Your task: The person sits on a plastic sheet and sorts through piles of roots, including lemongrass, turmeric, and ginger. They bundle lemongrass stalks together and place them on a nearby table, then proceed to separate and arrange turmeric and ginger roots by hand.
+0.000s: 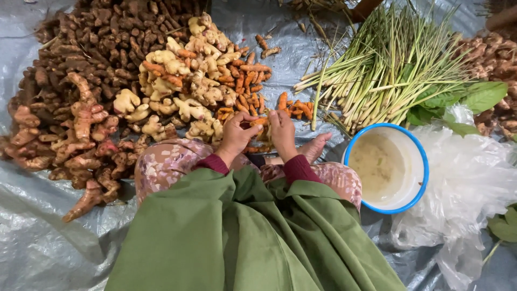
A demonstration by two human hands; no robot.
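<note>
the person sits on a grey tarp, knees drawn up, a green cloth over the lap. both hands meet in front of the knees over one orange root. the left hand has its fingers curled narrow, thumb and fingertips pinching the near end of the root. the right hand is closed round the other end, fingers bent, back of the hand to the camera. the root lies level between the two hands, held clear of the tarp, just above a scatter of the same orange roots.

beyond the hands, a heap of pale ginger sits at the centre, touching a strip of orange roots on its right edge. to the left, a large pile of brown roots runs into reddish galangal near the person's left knee.

to the right, a bundle of lemongrass fans out, butt ends towards the hands. a blue-rimmed bowl with cloudy liquid stands beside the right knee, touching crumpled clear plastic. green leaves lie between lemongrass and plastic. a bare foot shows beside the right hand.
</note>
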